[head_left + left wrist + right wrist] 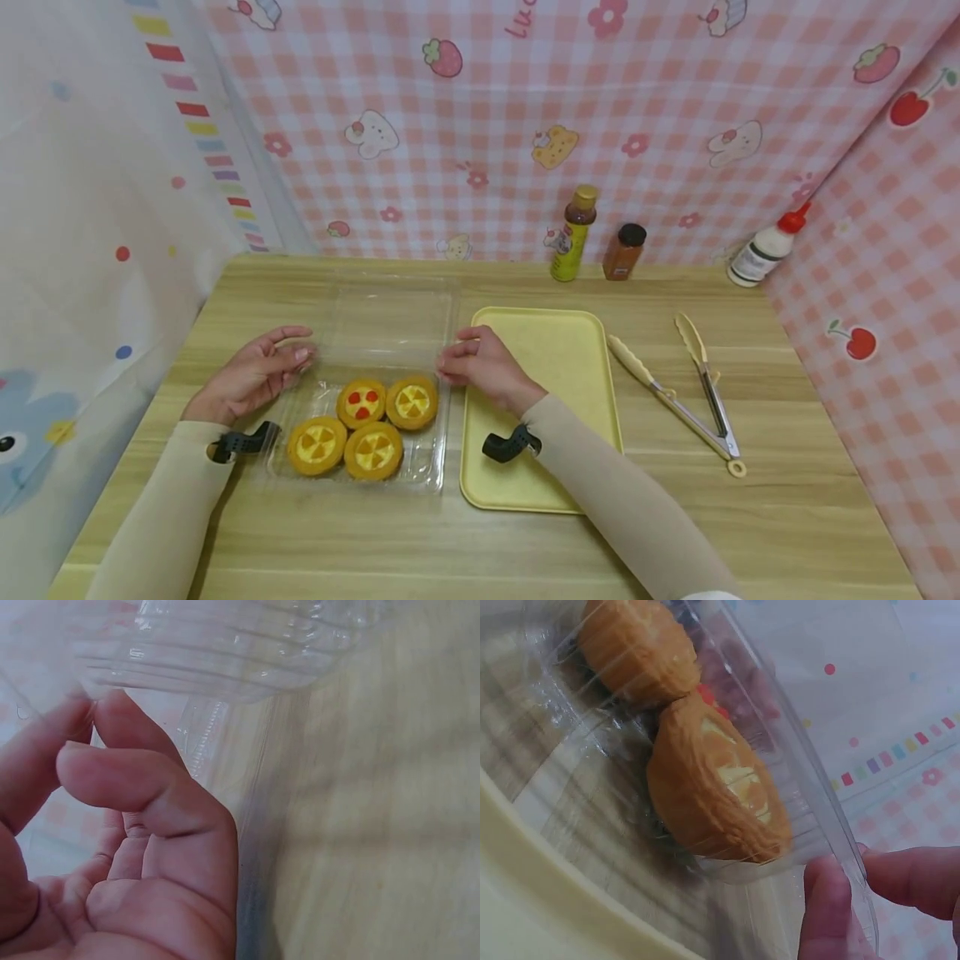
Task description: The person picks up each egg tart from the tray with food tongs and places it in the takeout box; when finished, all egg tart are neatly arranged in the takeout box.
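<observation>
A clear plastic clamshell container (427, 462) lies with its lid (393, 321) folded back toward the wall. In its base sit several round tarts; one tart (363, 410) has red dots, and the others, such as the near-left tart (317, 446), carry yellow wedges. My left hand (255, 371) pinches the container's left edge near the hinge, its fingertips on the thin plastic (225, 652) in the left wrist view. On the opposite side, my right hand (483, 367) pinches the right rim (829, 802) between thumb and finger, beside a tart (712, 787).
Right of the container lies a yellow tray (555, 350), partly under my right forearm. Spread tongs (705, 417) rest beyond it. Along the back stand a yellow-labelled bottle (572, 237), a black-capped spice jar (624, 252) and a white squeeze bottle (765, 250). Patterned cloth walls border the table.
</observation>
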`<state>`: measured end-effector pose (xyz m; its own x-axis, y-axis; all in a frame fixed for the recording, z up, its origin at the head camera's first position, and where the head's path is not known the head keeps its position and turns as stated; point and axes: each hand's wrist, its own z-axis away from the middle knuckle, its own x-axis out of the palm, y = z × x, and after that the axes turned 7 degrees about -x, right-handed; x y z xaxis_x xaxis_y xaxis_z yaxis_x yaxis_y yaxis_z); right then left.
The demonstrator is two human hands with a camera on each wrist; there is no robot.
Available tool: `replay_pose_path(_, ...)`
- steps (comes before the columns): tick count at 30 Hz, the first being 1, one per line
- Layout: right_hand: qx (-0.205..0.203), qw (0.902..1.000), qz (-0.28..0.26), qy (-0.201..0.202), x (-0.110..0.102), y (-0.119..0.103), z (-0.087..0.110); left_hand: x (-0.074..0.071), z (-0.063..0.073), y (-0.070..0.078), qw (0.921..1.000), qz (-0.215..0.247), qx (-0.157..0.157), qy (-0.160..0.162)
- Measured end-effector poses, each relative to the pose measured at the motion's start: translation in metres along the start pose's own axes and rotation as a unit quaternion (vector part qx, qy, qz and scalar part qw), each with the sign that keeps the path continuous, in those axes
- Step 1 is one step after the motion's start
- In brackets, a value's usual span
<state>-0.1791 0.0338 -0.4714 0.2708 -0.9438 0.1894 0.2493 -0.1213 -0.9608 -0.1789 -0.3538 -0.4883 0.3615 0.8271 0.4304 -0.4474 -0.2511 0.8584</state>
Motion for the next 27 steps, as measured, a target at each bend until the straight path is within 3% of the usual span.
replay_pose_path(6, 0.004, 1.0000, -0.003, -0.004, 0.0007, -0.0002, -0.0025, 0.0004, 0.0007, -0.0001, 0.9999, 0.014, 0.004, 0.002)
replay_pose_path(15, -0.022, 0.9996, 0.019, -0.004, 0.0016, -0.0009, 0.0005, 0.0012, -0.0006, -0.0009, 0.9998, 0.014, 0.014, 0.003)
replay_pose_path(18, -0.019, 0.9998, 0.010, 0.002, 0.0012, -0.0019, 0.0020, -0.0006, -0.0003, -0.0020, 0.9993, 0.019, 0.028, -0.013)
replay_pose_path(27, -0.015, 0.9995, -0.027, 0.004, -0.0039, -0.0068, 0.0040, -0.0060, 0.0023, -0.0053, 0.9907, 0.057, 0.072, -0.101)
